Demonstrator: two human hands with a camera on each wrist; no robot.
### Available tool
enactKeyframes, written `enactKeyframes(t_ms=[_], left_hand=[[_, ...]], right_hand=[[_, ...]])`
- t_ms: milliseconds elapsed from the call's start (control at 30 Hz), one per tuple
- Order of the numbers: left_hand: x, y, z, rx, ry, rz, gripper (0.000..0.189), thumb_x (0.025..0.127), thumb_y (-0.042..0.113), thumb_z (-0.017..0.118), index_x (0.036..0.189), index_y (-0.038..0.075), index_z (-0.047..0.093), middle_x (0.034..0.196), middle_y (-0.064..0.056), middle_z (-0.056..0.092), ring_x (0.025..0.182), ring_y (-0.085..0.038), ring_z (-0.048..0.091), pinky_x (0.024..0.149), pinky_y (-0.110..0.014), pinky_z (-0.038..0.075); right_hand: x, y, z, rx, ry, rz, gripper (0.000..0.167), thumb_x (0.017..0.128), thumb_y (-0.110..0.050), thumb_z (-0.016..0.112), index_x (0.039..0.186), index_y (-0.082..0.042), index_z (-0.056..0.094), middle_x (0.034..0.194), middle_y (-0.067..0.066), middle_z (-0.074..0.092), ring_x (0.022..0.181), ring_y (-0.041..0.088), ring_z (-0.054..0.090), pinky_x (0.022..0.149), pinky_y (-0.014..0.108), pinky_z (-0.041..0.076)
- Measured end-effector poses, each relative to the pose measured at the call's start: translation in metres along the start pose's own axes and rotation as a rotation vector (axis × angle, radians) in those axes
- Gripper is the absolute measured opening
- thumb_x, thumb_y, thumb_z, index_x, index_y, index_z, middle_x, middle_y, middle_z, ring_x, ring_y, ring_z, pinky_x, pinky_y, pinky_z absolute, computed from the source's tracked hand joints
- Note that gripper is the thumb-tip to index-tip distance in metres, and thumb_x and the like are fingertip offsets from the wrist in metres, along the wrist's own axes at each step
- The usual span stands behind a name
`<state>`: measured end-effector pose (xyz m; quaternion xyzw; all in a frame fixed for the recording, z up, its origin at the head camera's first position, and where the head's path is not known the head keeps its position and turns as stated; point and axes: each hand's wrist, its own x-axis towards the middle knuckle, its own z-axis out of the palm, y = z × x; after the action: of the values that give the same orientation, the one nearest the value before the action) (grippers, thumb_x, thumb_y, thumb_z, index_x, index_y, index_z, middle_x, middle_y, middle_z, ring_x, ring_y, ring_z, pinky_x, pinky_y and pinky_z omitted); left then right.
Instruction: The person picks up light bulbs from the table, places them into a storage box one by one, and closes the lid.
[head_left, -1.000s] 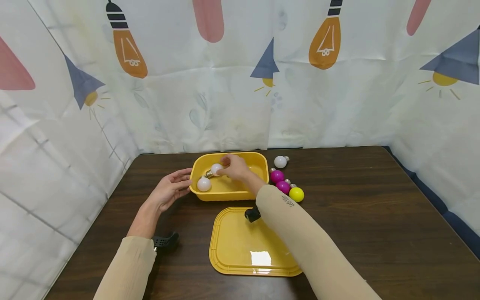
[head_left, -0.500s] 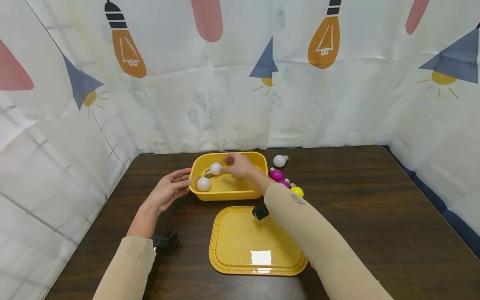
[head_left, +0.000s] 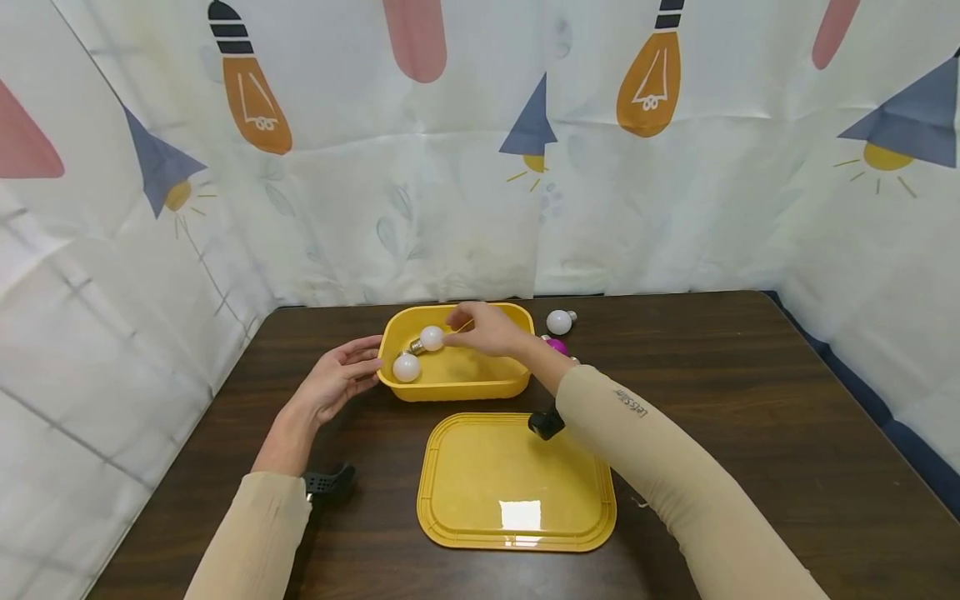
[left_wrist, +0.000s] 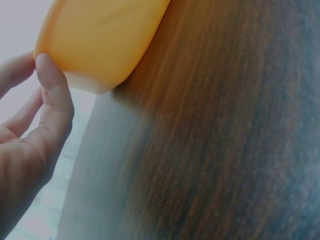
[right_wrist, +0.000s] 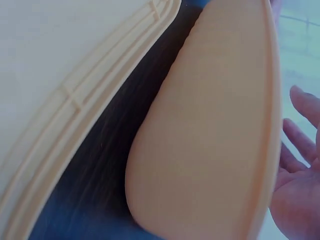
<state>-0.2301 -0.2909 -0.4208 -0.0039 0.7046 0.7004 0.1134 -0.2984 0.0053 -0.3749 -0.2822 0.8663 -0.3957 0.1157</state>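
Two white light bulbs [head_left: 431, 337] lie inside the yellow bin [head_left: 450, 390], one near its middle-left and one [head_left: 407, 367] by its left end. My right hand [head_left: 489, 328] hovers over the bin, fingertips just right of the nearer-middle bulb. In the right wrist view its fingers [right_wrist: 302, 139] look spread, and nothing shows between them. At the bin's left end my left hand [head_left: 345, 377] touches the rim with extended fingers; in the left wrist view the thumb [left_wrist: 54, 85] meets the bin wall.
A yellow lid [head_left: 517, 483] lies flat in front of the bin. To the bin's right are a white bulb [head_left: 558, 322] and a magenta bulb [head_left: 556, 347], partly covered by my right forearm. A printed curtain [head_left: 480, 208] stands behind the dark wooden table [head_left: 750, 400].
My right hand has drawn slightly right, away from the white bulb, which stays in the bin. The right forearm swung right, covering the yellow bulb. My left hand stayed put.
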Motion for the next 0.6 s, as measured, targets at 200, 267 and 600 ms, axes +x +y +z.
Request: enactKeyframes(t_ms=[200, 267, 600], left_hand=[[0.000, -0.001, 0.000, 0.001, 0.004, -0.001, 0.063, 0.102, 0.012, 0.066, 0.157, 0.002, 0.036, 0.128, -0.009, 0.059, 0.103, -0.015, 0.067, 0.094, -0.031, 0.056], [0.000, -0.001, -0.001, -0.001, 0.003, 0.000, 0.063, 0.102, 0.012, 0.066, 0.157, 0.002, 0.036, 0.128, -0.009, 0.059, 0.103, -0.015, 0.067, 0.094, -0.031, 0.055], [0.001, -0.001, -0.001, -0.016, -0.005, 0.001, 0.064, 0.102, 0.011, 0.066, 0.157, 0.002, 0.036, 0.126, -0.009, 0.059, 0.103, -0.016, 0.067, 0.094, -0.031, 0.055]], right_hand=[[-0.012, 0.004, -0.013, 0.057, -0.034, -0.072, 0.042, 0.100, -0.030, 0.071, 0.132, -0.004, 0.063, 0.126, 0.010, 0.065, 0.114, 0.023, 0.064, 0.094, 0.032, 0.054], [-0.017, 0.006, -0.019, 0.090, -0.026, -0.081, 0.038, 0.100, -0.029, 0.070, 0.131, -0.006, 0.064, 0.126, 0.008, 0.065, 0.113, 0.022, 0.064, 0.091, 0.033, 0.055], [-0.045, 0.019, -0.047, 0.252, 0.054, -0.074, 0.031, 0.102, -0.025, 0.068, 0.127, -0.006, 0.065, 0.121, 0.007, 0.066, 0.104, 0.021, 0.067, 0.088, 0.036, 0.058]])
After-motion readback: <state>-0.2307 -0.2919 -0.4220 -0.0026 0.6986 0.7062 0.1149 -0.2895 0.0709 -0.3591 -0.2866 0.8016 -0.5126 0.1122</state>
